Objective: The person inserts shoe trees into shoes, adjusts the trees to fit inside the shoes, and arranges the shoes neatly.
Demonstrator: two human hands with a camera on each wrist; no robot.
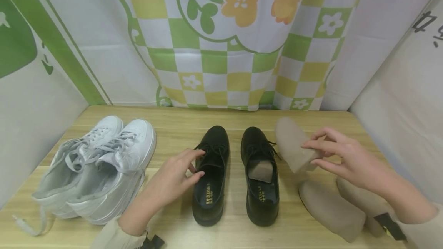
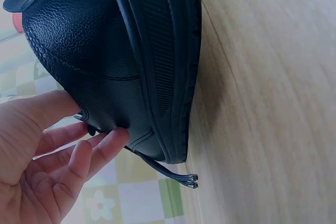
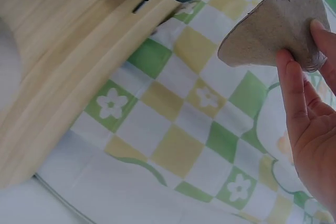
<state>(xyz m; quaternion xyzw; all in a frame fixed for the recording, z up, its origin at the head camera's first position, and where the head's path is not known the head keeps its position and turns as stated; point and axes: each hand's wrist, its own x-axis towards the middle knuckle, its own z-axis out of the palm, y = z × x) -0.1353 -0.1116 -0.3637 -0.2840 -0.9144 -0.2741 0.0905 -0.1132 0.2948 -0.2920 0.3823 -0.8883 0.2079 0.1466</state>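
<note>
My left hand (image 1: 176, 174) holds the left black lace-up shoe (image 1: 216, 141) by the side of its opening. In the left wrist view, the thumb is at the upper edge of the shoe (image 2: 84, 30) and the fingertips (image 2: 116, 139) lie against its outer side. My right hand (image 1: 340, 153) pinches a grey-brown moulded cardboard shoe insert (image 1: 292, 143) between thumb and fingers. The right wrist view shows this insert (image 3: 273, 30) raised, with a notched edge. Beside the left shoe stands the right black shoe (image 1: 262, 212), another insert (image 1: 261, 171) inside it.
Two more cardboard inserts (image 1: 332, 208) lie on the wooden table (image 1: 176, 122) under my right forearm. White sneakers (image 1: 104, 187) with loose laces stand on the left. A green, yellow and white checked cloth (image 1: 214, 76) hangs behind the table; pale walls flank it.
</note>
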